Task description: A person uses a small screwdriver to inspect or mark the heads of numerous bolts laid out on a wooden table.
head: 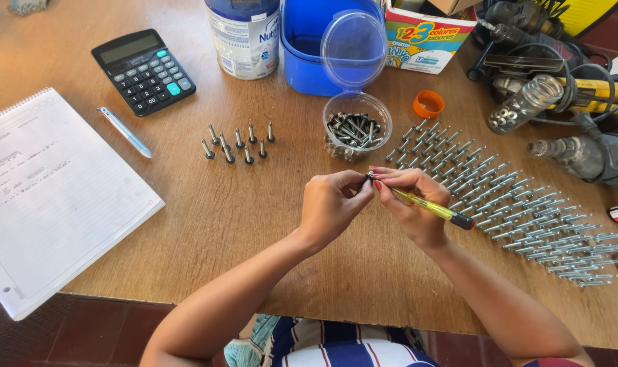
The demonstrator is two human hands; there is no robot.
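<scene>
Head view, looking down on a wooden table. Both hands meet above the table's middle. The left hand is curled, thumb and fingertips pinched together on something small at the tip of the screwdriver; it looks like a screw, but the fingers hide most of it. The right hand is closed round the yellow, see-through handle of the screwdriver, whose dark end pokes out to the right.

Just beyond the hands stands an open clear tub of screws, its lid tipped up behind. To the left of it, a small cluster of screws stands upright. To the right, long rows of bolts lie in neat lines, running off toward the table's far right edge.

Judgement: the step in hand appears to be working one fastener against the screwdriver tip, piece held in air, not on the table. The next move would call for a steady pinch and the tip kept seated, since the piece is small and easily dropped.

Elsewhere: calculator, pen, notebook at left; power drills at right.
</scene>
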